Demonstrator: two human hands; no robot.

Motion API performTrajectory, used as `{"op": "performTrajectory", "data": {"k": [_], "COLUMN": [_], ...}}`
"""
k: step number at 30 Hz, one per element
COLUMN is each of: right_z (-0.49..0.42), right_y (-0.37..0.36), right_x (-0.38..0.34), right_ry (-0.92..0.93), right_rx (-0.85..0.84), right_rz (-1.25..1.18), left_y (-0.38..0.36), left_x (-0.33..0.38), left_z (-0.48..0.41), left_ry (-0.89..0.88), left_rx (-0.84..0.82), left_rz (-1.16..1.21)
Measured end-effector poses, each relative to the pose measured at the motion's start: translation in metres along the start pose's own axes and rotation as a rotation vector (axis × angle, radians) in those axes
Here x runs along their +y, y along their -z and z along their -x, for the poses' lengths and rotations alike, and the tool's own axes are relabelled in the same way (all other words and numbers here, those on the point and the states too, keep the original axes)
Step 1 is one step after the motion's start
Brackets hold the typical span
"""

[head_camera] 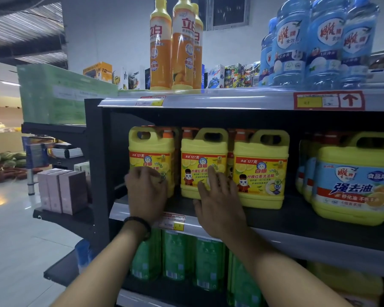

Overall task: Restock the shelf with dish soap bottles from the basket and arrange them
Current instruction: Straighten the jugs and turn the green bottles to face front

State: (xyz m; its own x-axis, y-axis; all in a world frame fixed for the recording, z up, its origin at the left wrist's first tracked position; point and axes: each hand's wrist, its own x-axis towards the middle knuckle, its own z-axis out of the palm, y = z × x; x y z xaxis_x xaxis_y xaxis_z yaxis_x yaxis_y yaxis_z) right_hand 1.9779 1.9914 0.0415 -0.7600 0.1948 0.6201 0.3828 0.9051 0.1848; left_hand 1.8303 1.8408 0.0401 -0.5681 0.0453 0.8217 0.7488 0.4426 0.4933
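Note:
Three yellow dish soap jugs with handles stand in a row on the dark middle shelf point(297, 216). My left hand point(145, 191) lies flat against the front of the leftmost jug point(151, 149), fingers straight. My right hand point(218, 200) presses with straight fingers on the front of the middle jug point(203, 149). The third jug point(261, 165) stands just to the right, touching its neighbour. More jugs stand behind the front row. The basket is out of view.
Yellow and blue jugs point(353, 180) fill the shelf's right side. Tall orange bottles point(182, 45) and blue bottles point(319, 43) stand on the top shelf. Green bottles point(177, 255) sit on the shelf below. Pink boxes point(60, 191) are on the end rack at left.

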Motion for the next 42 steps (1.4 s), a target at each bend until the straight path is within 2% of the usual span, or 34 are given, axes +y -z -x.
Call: {"op": "performTrajectory", "data": {"k": [3, 7, 9, 14, 17, 23, 31, 34, 38, 42], "right_z": [0.000, 0.001, 0.002, 0.002, 0.001, 0.003, 0.004, 0.004, 0.004, 0.004], "right_y": [-0.002, -0.002, -0.002, -0.003, -0.003, 0.000, 0.001, 0.002, 0.002, 0.003], "right_x": [-0.002, -0.002, -0.001, -0.001, -0.002, -0.003, -0.003, -0.002, -0.002, -0.003], "right_ry": [0.026, 0.052, 0.048, 0.026, 0.026, -0.015, -0.041, -0.036, -0.040, -0.036], "right_rx": [0.010, 0.026, 0.027, 0.026, 0.019, 0.006, 0.010, 0.003, 0.016, 0.005], "right_rz": [0.023, 0.025, 0.029, 0.007, 0.006, 0.012, -0.013, -0.016, -0.027, -0.021], "left_y": [0.014, 0.025, 0.026, 0.025, 0.026, 0.027, 0.023, 0.020, 0.012, -0.003], "left_x": [-0.024, -0.043, -0.043, -0.043, -0.043, -0.033, -0.014, -0.002, 0.017, 0.027], "left_z": [-0.031, -0.060, -0.067, -0.067, -0.060, -0.042, -0.025, -0.025, -0.027, -0.025], "left_ry": [0.185, 0.337, 0.386, 0.470, 0.446, 0.399, 0.265, 0.358, 0.526, 0.564], "left_rx": [-0.069, -0.309, -0.404, -0.434, -0.377, -0.145, -0.068, 0.018, 0.156, 0.208], "left_rz": [0.026, 0.341, 0.418, 0.508, 0.463, 0.343, 0.197, 0.128, -0.115, 0.027]}}
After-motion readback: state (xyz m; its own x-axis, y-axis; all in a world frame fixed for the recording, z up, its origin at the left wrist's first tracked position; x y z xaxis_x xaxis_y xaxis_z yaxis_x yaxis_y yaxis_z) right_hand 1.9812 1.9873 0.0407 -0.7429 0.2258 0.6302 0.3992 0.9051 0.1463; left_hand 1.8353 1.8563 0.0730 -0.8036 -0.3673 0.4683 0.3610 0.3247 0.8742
